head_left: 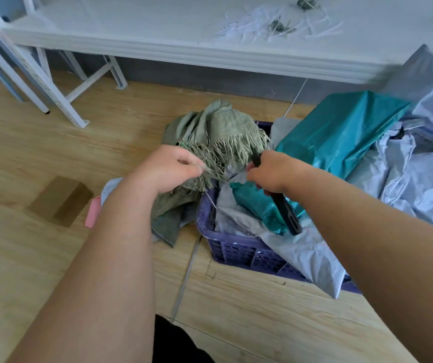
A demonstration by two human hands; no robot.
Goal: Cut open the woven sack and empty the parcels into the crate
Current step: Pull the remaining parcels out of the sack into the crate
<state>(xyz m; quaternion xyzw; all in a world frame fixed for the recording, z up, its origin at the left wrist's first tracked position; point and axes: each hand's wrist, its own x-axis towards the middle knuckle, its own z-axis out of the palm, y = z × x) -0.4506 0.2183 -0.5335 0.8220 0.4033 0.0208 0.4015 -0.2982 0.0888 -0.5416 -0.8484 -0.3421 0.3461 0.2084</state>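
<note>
Crate [239,251]: top packed w/ grey bags [312,254] & teal bag [341,132]; sack [220,132] draped over far-left rim. Bare floor [40,153] left of crate; table [157,45] behind.

Your right hand [267,174] hides the middle of the black tool [286,213]; blade end not resolvable. Sack [223,132] covers the crate's [236,252] far left corner. Grey parcels [419,184] run off the right edge. Bench [157,35] top is motion-blurred.
</note>
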